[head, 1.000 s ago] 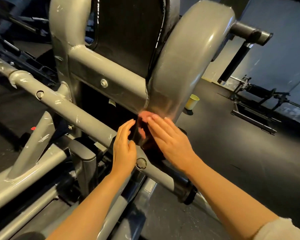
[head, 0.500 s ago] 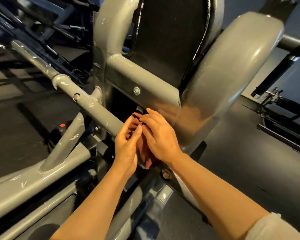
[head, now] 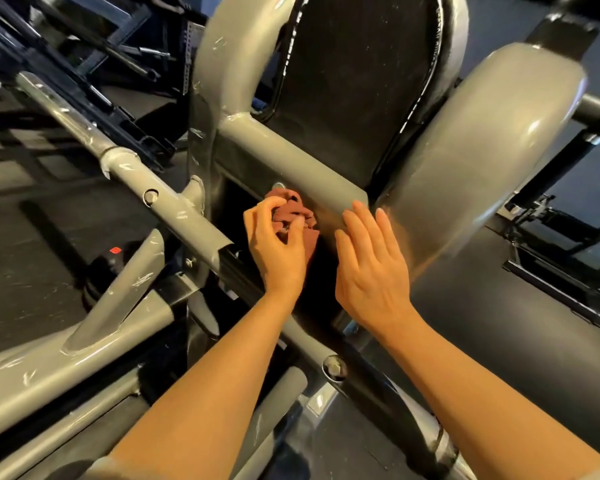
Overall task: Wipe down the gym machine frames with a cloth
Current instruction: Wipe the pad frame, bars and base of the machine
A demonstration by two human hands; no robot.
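Now your left hand (head: 278, 244) grips the bunched red cloth (head: 293, 211) in the middle of the frame, right under the grey crossbar (head: 291, 157) and its bolt (head: 278, 186). Your right hand (head: 371, 261) is flat and loose, fingers straight, holding nothing, near the big grey guard (head: 482, 161). Push the cloth firmly along the bar in long, slow rubs. Go around the bolt too, since dirt may hide there.

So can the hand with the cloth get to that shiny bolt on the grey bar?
Probably yes. The left hand grips the cloth just below the bolt on the grey bar, with nothing in between.
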